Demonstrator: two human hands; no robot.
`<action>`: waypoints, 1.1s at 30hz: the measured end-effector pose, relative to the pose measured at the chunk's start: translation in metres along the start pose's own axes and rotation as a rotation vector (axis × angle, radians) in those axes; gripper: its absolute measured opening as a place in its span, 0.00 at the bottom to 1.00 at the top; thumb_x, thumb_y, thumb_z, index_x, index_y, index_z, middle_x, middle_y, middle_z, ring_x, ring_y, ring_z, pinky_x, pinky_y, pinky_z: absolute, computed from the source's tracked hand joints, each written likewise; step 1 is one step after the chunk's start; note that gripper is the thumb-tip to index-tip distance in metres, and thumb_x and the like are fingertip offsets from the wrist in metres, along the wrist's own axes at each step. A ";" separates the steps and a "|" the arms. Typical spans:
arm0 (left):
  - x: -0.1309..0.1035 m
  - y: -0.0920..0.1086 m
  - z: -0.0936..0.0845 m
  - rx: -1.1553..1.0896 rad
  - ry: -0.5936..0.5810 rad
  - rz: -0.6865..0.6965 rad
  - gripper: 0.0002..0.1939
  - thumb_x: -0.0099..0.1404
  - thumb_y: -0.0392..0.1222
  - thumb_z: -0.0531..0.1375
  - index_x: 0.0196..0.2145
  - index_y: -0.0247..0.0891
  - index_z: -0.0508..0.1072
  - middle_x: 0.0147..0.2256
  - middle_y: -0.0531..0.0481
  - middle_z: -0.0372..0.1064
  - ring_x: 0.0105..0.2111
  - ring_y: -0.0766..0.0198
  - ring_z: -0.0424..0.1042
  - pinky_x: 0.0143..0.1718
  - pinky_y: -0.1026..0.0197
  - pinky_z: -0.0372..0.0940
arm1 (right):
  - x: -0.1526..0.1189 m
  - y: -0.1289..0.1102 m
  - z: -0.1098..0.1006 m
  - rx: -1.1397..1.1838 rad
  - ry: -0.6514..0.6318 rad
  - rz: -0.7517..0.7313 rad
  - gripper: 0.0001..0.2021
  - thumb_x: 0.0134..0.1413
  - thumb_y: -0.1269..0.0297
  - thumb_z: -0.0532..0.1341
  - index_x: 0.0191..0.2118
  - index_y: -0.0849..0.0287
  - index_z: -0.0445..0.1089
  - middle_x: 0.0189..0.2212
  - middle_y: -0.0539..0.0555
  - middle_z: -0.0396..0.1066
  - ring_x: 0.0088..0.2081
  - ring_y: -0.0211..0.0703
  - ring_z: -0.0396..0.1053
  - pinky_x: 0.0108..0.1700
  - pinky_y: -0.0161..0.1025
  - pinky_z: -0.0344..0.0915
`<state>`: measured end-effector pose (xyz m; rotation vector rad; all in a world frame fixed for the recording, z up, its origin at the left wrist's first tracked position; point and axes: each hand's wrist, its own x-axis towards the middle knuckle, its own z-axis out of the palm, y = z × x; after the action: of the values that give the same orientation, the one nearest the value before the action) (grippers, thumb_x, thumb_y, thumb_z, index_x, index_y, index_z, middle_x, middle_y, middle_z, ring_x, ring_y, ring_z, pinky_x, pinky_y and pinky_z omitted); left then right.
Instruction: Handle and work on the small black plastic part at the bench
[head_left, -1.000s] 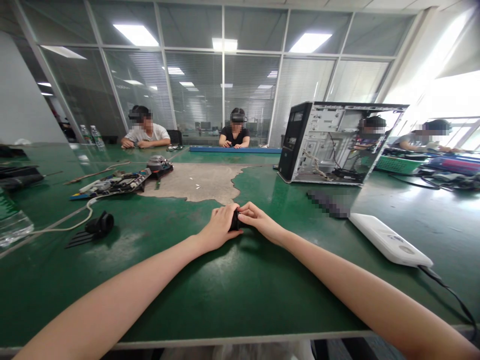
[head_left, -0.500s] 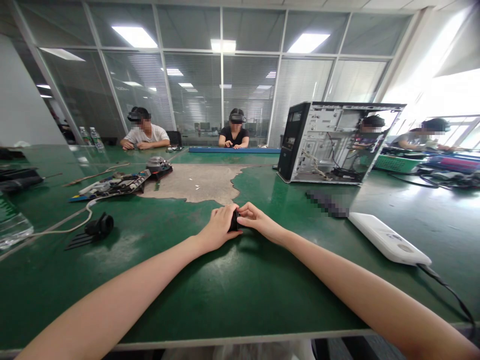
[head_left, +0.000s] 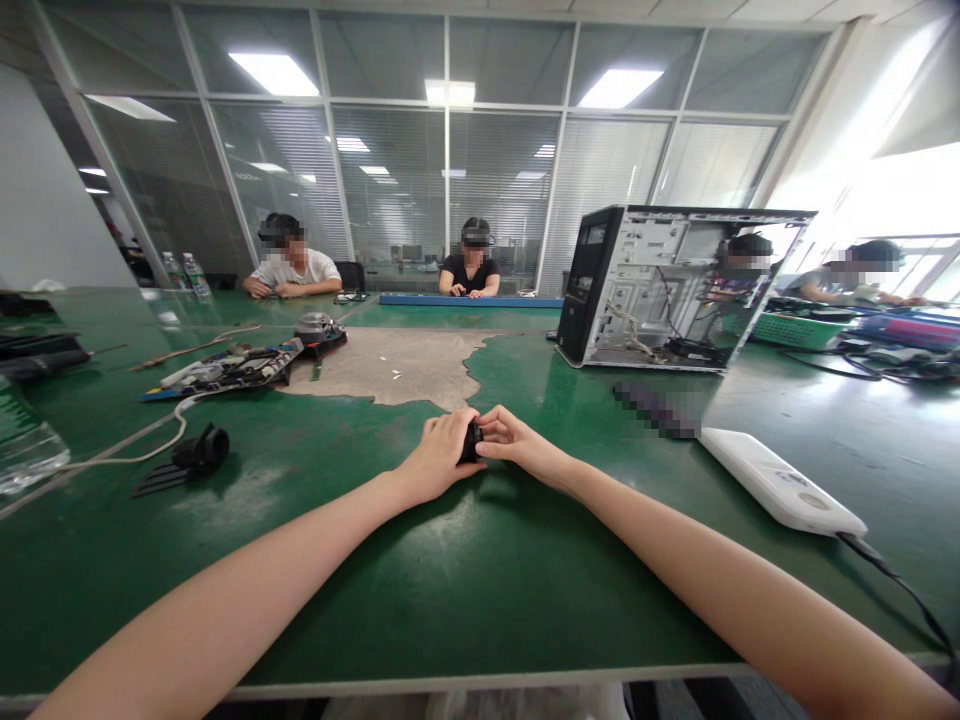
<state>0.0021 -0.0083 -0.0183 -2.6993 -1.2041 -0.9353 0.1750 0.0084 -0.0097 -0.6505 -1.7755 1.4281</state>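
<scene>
Clamping a small black part (head_left: 470, 442) at the green counter (head_left: 450, 610), my left hand (head_left: 439, 452) wraps one side; my right hand (head_left: 525, 447) pinches the other with fingertips. Firm left, light right should keep it steady.

Held black object (head_left: 470, 442) partly hidden

Ahead of you, across the green table (head_left: 420, 620), two people sit, one in a white shirt (head_left: 313, 268), one in a black shirt (head_left: 484, 270). To your right stands an open computer case (head_left: 652, 290), with a white power bank (head_left: 780, 480) nearer you. To your left lie a circuit board (head_left: 225, 370) and a clear bottle (head_left: 30, 440).
</scene>
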 end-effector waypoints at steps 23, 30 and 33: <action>0.000 0.001 0.000 -0.026 -0.001 -0.013 0.30 0.53 0.46 0.60 0.49 0.40 0.49 0.47 0.43 0.57 0.46 0.53 0.59 0.45 0.50 0.52 | 0.002 0.000 0.008 -0.012 0.119 0.029 0.13 0.44 0.59 0.60 0.36 0.57 0.61 0.33 0.49 0.67 0.37 0.37 0.64 0.44 0.39 0.58; 0.001 0.001 -0.001 -0.008 -0.007 -0.012 0.30 0.53 0.45 0.60 0.49 0.40 0.50 0.46 0.44 0.57 0.46 0.53 0.59 0.45 0.50 0.53 | -0.001 -0.003 0.003 -0.026 0.033 0.011 0.15 0.38 0.63 0.64 0.34 0.57 0.60 0.34 0.49 0.67 0.39 0.38 0.64 0.43 0.40 0.58; 0.000 0.000 0.000 0.002 -0.003 -0.008 0.30 0.53 0.46 0.60 0.49 0.39 0.50 0.46 0.44 0.57 0.46 0.54 0.59 0.45 0.51 0.53 | -0.002 -0.005 0.004 -0.013 0.040 0.005 0.14 0.40 0.63 0.63 0.35 0.56 0.60 0.33 0.49 0.67 0.38 0.38 0.64 0.43 0.39 0.58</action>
<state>0.0023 -0.0084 -0.0176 -2.6978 -1.2166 -0.9307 0.1734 0.0037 -0.0059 -0.6863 -1.7549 1.3985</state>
